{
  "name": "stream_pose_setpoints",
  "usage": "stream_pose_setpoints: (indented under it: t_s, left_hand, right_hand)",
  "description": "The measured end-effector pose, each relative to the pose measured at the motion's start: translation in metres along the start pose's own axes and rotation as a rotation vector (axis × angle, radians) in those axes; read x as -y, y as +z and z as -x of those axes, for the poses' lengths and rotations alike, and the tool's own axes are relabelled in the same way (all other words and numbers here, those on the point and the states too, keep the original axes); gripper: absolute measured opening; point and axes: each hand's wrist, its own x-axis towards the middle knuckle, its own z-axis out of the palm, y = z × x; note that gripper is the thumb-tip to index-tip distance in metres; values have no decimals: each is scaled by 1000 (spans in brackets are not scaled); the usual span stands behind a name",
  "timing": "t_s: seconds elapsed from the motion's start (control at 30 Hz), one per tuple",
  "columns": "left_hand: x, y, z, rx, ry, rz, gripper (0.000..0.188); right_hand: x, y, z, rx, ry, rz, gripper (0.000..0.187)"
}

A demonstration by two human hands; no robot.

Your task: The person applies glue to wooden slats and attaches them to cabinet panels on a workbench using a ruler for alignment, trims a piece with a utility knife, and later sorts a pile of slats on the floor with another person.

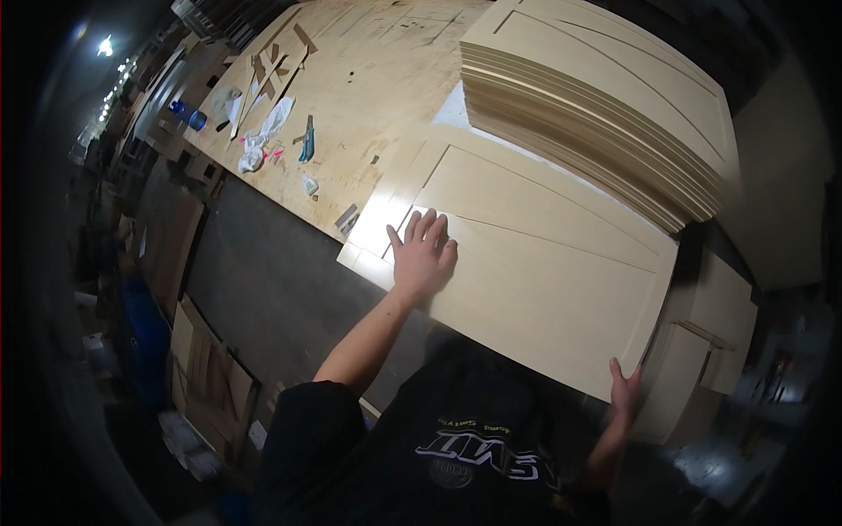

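Note:
A pale wooden door panel [553, 280] with grooved lines lies on the workbench, its near edge toward my body. My left hand [425, 254] rests on its face near the left end, fingers spread and pressed lightly down. At the near right corner, my right hand [624, 390] grips the panel's edge, thumb up on the near side and the other fingers partly hidden. Behind the panel stands a tall stack of similar door panels [596, 123], the top one showing the same grooves.
On the wooden workbench [368, 96] at the left lie a teal-handled utility knife [308, 140], crumpled white paper [263, 140] and thin wood strips [281, 66]. A blue bottle [195, 118] sits at the bench's left edge. More boards [680, 377] stand at the right.

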Motion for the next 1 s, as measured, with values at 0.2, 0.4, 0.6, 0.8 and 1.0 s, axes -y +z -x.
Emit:
stream_pose_setpoints:
  t_s: [0.2,0.4,0.6,0.8,1.0]
  left_hand:
    - [-1,-6,-7,14,-6,57,52]
    - [-2,-12,-5,39,-16,74,52]
    - [-2,-11,-6,6,-16,82,51]
    - [3,-13,-4,-29,-7,108,47]
    - [14,-18,-1,-140,15,203,50]
  right_hand:
    - [3,7,0,-173,8,329,75]
    - [70,73,7,-138,-756,737,66]
    - [91,98,-11,239,-818,769,53]
    - [112,95,-15,292,-1028,691,43]
    - [154,77,2,266,-1083,698,39]
